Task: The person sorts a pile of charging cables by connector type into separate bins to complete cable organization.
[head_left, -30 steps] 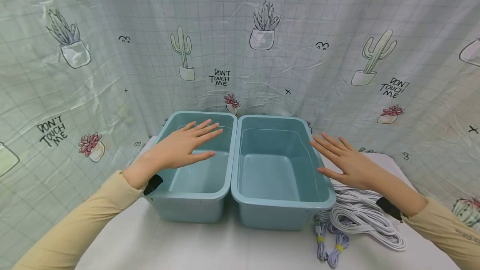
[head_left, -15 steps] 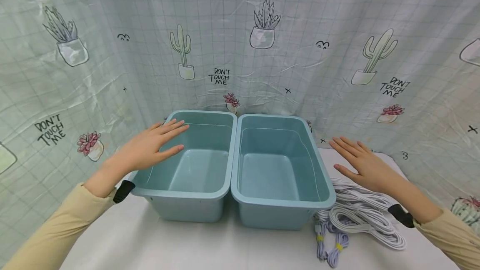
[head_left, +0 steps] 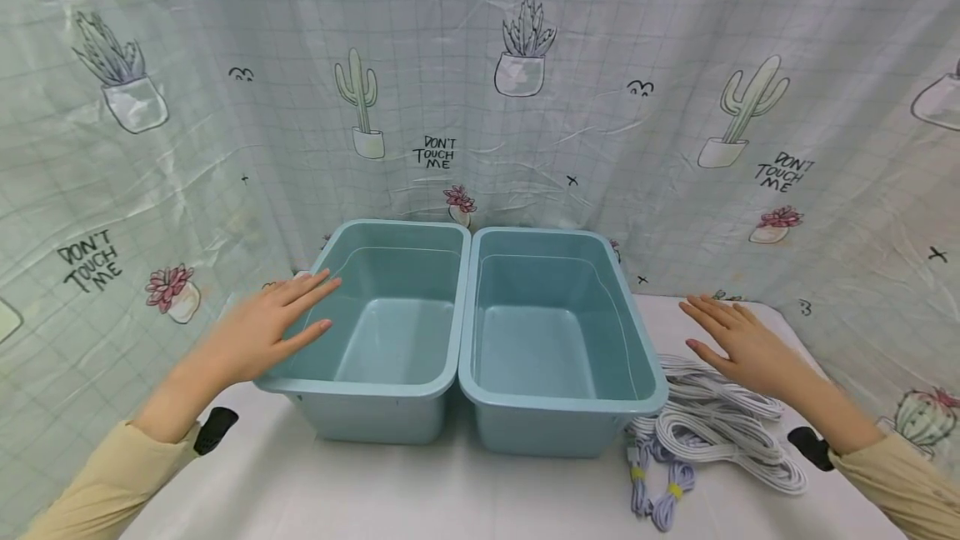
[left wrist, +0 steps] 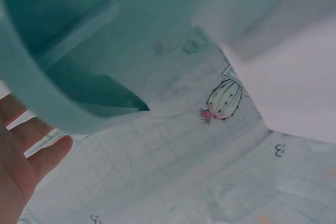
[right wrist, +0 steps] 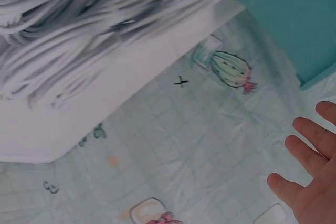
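Two blue-green plastic tubs stand side by side on the table in the head view. My left hand [head_left: 258, 327], fingers straight and holding nothing, is over the left edge of the left tub [head_left: 375, 391]. In the left wrist view its fingertips [left wrist: 64, 144] show beside a tub's rim [left wrist: 58, 100]. My right hand [head_left: 738, 344] is spread with nothing in it, right of the right tub [head_left: 562, 403]. Below it lie bundles of white cable [head_left: 720, 423], also large in the right wrist view. Thinner lilac cables [head_left: 663, 507] tied with yellow bands lie nearer the front.
The white tabletop [head_left: 420, 494] reaches out in front of the tubs. A patterned curtain [head_left: 480, 90] with cactus prints hangs close behind and along both sides. Black straps with camera mounts [head_left: 216, 430] sit on both wrists.
My left hand has moved left, from over the middle of the left tub to its edge. The right hand has drawn right and slightly down, away from the right tub. Tubs and cables stay put.
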A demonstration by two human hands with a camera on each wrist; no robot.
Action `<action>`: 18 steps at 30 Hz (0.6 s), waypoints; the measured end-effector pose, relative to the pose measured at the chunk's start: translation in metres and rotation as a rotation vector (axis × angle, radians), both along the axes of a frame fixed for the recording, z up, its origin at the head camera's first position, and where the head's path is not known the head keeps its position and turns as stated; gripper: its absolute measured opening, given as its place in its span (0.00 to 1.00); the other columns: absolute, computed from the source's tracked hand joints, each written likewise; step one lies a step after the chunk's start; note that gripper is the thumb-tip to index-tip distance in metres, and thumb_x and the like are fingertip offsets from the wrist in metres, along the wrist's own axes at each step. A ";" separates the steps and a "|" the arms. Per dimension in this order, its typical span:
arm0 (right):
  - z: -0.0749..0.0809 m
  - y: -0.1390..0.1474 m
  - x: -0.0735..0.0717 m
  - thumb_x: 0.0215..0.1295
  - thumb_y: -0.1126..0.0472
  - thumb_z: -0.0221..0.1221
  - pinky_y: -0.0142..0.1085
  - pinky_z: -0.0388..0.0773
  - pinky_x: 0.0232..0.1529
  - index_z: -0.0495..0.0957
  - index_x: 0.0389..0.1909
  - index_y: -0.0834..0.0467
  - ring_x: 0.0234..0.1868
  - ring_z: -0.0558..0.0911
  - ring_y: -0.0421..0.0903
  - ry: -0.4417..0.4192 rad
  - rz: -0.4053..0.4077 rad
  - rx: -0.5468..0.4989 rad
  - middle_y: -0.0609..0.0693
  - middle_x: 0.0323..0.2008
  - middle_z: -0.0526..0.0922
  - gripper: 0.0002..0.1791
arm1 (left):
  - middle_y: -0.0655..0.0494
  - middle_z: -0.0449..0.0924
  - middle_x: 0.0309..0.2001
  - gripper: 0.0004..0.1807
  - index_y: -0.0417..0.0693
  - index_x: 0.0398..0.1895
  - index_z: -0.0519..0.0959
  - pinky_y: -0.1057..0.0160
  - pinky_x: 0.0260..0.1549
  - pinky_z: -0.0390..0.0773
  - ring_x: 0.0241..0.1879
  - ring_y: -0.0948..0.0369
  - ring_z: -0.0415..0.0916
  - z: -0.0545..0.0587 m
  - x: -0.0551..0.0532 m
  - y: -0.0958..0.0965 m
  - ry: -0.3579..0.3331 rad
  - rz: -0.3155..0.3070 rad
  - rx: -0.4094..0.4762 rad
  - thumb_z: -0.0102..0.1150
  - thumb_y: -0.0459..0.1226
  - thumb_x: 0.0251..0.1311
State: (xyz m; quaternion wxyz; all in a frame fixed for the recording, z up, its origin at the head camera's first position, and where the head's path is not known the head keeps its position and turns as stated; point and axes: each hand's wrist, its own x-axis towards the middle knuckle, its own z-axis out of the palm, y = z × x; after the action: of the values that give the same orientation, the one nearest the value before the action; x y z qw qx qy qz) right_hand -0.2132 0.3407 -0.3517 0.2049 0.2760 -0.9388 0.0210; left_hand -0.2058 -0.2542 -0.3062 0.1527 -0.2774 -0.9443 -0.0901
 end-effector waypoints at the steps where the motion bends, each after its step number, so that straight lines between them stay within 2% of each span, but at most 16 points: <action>1: -0.003 0.001 0.000 0.59 0.54 0.56 0.56 0.57 0.58 0.64 0.61 0.61 0.57 0.66 0.62 -0.006 -0.008 0.004 0.65 0.56 0.69 0.30 | 0.47 0.60 0.65 0.30 0.60 0.66 0.57 0.44 0.58 0.58 0.62 0.45 0.60 -0.003 0.001 -0.001 0.008 -0.001 -0.001 0.50 0.48 0.60; 9: -0.027 0.015 -0.004 0.55 0.55 0.59 0.56 0.62 0.52 0.70 0.54 0.62 0.53 0.69 0.61 0.045 0.012 0.037 0.63 0.52 0.73 0.27 | 0.50 0.60 0.65 0.29 0.61 0.66 0.57 0.44 0.58 0.59 0.61 0.47 0.62 -0.021 0.006 -0.005 0.014 0.004 -0.009 0.49 0.48 0.61; 15: -0.039 0.020 -0.004 0.50 0.57 0.62 0.56 0.63 0.49 0.73 0.50 0.62 0.51 0.70 0.61 0.060 -0.001 0.064 0.62 0.48 0.76 0.25 | 0.51 0.57 0.66 0.29 0.62 0.67 0.55 0.45 0.60 0.57 0.62 0.46 0.60 -0.028 0.009 -0.003 -0.036 0.007 -0.006 0.45 0.49 0.63; 18: -0.045 0.023 -0.004 0.49 0.58 0.62 0.57 0.64 0.48 0.75 0.49 0.62 0.51 0.71 0.60 0.057 -0.016 0.083 0.62 0.47 0.77 0.24 | 0.50 0.57 0.66 0.29 0.61 0.67 0.56 0.46 0.60 0.56 0.62 0.45 0.60 -0.030 0.011 -0.002 -0.034 -0.009 0.006 0.46 0.47 0.62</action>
State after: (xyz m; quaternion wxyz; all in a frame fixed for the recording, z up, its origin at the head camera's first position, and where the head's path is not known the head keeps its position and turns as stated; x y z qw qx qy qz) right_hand -0.2171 0.3632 -0.3969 0.2200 0.2770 -0.9349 -0.0276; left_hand -0.1948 -0.2561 -0.3359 0.1368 -0.2797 -0.9452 -0.0982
